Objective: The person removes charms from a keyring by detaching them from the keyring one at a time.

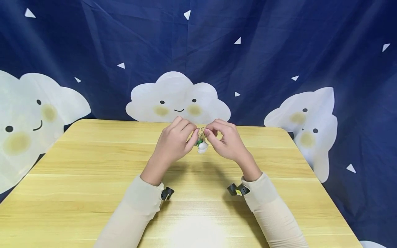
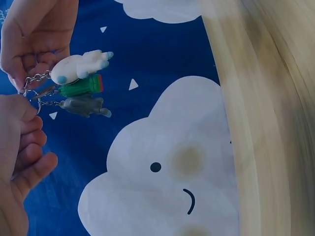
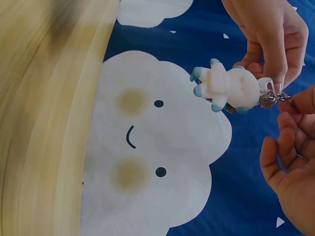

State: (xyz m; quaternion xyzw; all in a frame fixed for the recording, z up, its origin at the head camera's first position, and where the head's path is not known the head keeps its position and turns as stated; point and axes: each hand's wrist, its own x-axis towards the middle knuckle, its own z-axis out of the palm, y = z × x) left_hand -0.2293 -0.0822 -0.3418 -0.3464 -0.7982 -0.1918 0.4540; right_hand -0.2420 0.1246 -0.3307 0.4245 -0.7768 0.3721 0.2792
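Observation:
A keyring with several dangling charms hangs between my two hands above the table. Its metal ring [image 1: 202,129] is pinched at the left by the thumb and fingertips of my left hand [image 1: 177,139]. From the other side my right hand [image 1: 226,139] pinches it where the short chains join. A white figure charm [image 2: 74,68] with blue tips hangs beside a green charm [image 2: 78,88] with a red end. The grey charm [image 2: 82,105], blue at one end, hangs below them in the left wrist view. In the right wrist view the white figure mostly covers the others.
The light wood table [image 1: 93,165] extends under both forearms. Behind it hangs a dark blue curtain [image 1: 149,38] printed with smiling clouds and small white triangles. Small black devices [image 1: 167,193] sit at both cuffs.

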